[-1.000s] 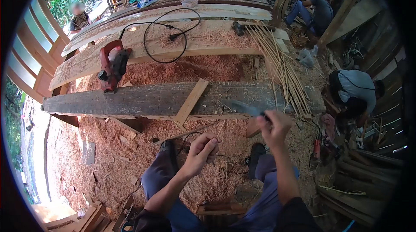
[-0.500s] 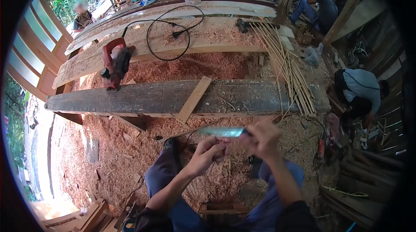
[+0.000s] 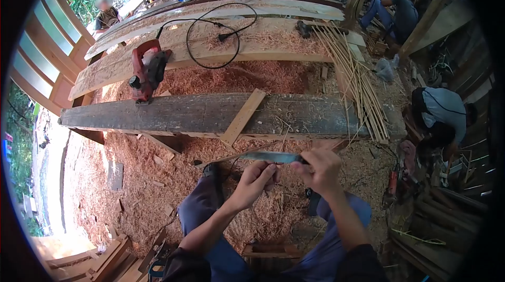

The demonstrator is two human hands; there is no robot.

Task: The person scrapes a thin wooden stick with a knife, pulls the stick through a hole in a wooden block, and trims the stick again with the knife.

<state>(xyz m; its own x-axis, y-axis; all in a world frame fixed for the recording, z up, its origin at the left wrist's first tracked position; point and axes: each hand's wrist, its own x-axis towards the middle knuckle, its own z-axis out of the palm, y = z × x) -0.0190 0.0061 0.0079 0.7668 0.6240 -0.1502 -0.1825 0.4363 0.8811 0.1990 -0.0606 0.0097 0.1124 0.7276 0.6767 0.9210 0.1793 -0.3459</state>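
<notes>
My right hand [image 3: 322, 169] is wrapped round the handle of a knife [image 3: 271, 157], its broad blade pointing left. The blade lies level just above my left hand [image 3: 256, 182]. My left hand is closed in a pinch, thumb against fingers; what it holds is too thin and too covered to make out. Beyond both hands runs a dark, worn plank [image 3: 200, 116] with a short light wooden strip [image 3: 244, 117] lying slantwise across it. Many thin sticks [image 3: 357, 79] lie in a bundle at the plank's right end.
A red power planer [image 3: 150, 71] rests at the left, its black cord [image 3: 238, 45] looped over a pale board [image 3: 194, 45]. Wood shavings [image 3: 142, 177] cover the ground. Other people sit or bend nearby, one at the right [image 3: 444, 108]. Scrap wood [image 3: 442, 219] lies at lower right.
The knife blade has turned slightly and sits a little further right, close over my left hand. My left hand's fingers are drawn closer together. The whole view has shifted slightly.
</notes>
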